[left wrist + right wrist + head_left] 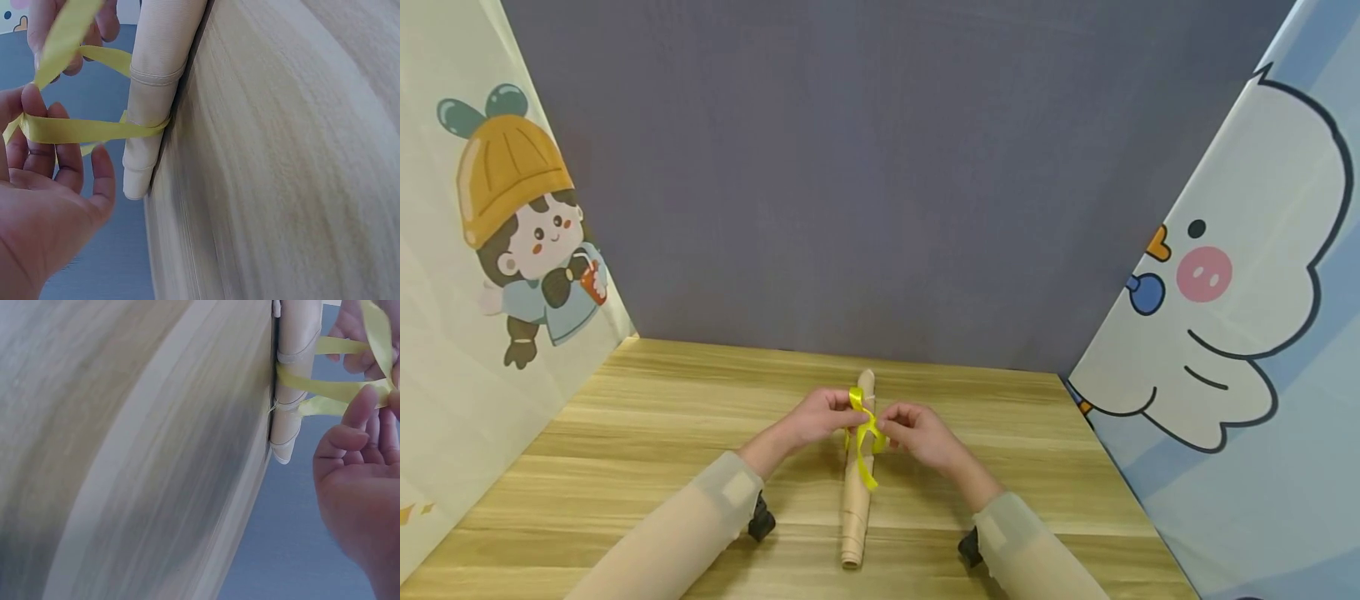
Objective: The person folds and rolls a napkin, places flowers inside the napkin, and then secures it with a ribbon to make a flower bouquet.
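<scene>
A long beige roll, its material uncertain, lies lengthwise on the table with overlapping wrapped edges. Around its upper half passes a yellow ribbon, looped, with one loose end hanging down along the roll. My left hand pinches the ribbon from the left side. From the right, my right hand pinches another part of it between thumb and finger. In the left wrist view the ribbon stretches away from the roll to my left hand. The right wrist view shows my right hand near the crossing strands.
Wood-grain table surrounds the roll. A dark grey panel stands at the back, with cartoon-printed panels on the left and right. Dark wrist cameras sit under both beige sleeves.
</scene>
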The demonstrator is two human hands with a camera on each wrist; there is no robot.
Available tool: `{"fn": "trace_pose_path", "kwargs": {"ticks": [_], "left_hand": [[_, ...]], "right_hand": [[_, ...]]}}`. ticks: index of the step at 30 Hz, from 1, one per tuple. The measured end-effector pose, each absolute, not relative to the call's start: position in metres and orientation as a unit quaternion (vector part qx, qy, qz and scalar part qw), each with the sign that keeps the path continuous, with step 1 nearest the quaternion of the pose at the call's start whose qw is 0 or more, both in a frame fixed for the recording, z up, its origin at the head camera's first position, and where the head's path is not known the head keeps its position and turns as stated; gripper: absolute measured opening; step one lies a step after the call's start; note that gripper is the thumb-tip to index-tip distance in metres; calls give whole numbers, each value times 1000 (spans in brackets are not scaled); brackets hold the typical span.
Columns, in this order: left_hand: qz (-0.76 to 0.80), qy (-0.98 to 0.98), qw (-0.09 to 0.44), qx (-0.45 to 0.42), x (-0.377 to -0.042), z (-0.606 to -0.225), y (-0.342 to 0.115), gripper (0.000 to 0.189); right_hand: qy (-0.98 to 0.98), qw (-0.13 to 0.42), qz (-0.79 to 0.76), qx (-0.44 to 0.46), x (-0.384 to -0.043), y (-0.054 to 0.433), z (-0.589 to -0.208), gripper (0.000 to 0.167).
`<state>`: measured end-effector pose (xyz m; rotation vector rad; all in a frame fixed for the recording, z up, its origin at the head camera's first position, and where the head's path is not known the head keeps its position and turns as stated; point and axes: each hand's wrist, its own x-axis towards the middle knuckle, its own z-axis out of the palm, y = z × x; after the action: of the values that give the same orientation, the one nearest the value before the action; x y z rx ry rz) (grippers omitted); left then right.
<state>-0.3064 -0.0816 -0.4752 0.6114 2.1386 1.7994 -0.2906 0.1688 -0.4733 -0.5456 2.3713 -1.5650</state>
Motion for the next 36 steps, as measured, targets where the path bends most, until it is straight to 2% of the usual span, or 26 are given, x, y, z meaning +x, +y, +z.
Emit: {"fn": "trace_pose_path", "kwargs": {"ticks": [17,36], "left_hand": [[622,745,139,197,-306,-474,-85,21],[624,752,108,182,-304,-468,-82,26]], "right_hand": [[814,119,-536,-191,-292,165,-474,21],[816,121,-537,-175,-291,165,-472,26]]}}
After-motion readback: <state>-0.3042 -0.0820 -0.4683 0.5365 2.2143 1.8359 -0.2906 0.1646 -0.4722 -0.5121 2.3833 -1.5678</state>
